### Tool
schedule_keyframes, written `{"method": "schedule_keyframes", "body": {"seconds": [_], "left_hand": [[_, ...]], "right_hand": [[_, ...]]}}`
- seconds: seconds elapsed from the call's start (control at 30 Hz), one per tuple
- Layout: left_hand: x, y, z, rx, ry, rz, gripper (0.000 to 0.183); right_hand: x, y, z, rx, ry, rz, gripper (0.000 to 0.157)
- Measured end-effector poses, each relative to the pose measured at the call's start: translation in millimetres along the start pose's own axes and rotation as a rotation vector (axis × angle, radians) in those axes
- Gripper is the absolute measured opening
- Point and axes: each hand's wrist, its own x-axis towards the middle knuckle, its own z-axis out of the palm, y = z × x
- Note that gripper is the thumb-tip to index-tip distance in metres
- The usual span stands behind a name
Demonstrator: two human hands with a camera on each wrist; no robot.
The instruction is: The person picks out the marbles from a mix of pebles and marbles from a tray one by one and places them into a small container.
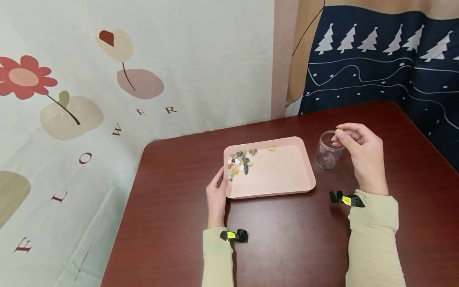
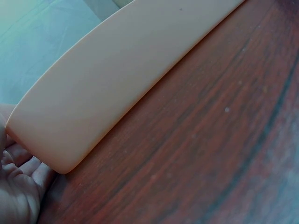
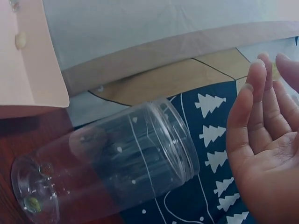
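My right hand [image 1: 365, 149] is raised beside the mouth of a clear plastic jar [image 1: 327, 153], pinching a small yellowish pebble [image 1: 338, 129] between thumb and fingertips. In the right wrist view, a green-yellow pebble [image 3: 32, 203] lies at the bottom of the jar. A pink tray [image 1: 276, 179] sits to the left of the jar. My left hand [image 1: 216, 197] grips the tray's left side near its front corner, with part of the fingers hidden by the tray wall. Mixed pebbles [image 1: 237, 164] cluster in the tray's left end, and a yellowish pebble [image 1: 271, 148] lies apart by the back wall.
Everything stands on a dark red wooden table [image 1: 172, 223]. A pale curtain with flower prints [image 1: 215, 59] hangs behind it, and a navy cloth with white trees [image 1: 369, 71] hangs at the back right. A black camera band [image 1: 347, 199] circles the right wrist.
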Motion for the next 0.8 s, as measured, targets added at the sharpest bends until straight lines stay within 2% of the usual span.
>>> {"method": "schedule_keyframes", "body": {"seconds": [0.27,0.47,0.73,0.8], "left_hand": [[-1.4,0.1,0.2,0.0,0.004,0.009,0.036],[-1.2,-1.0,0.4,-0.003,0.005,0.019,0.036],[-0.5,-1.6,1.7,-0.01,0.005,0.031,0.036],[-0.5,-1.4,2.1,-0.005,0.003,0.029,0.036]], "right_hand": [[2,6,-5.1,-0.015,0.008,0.051,0.032],[3,10,-9.8,-0.071,0.035,0.093,0.033],[7,11,-14.2,-0.261,0.189,0.144,0.033],[7,11,-15.1,-0.271,0.21,0.155,0.033]]}}
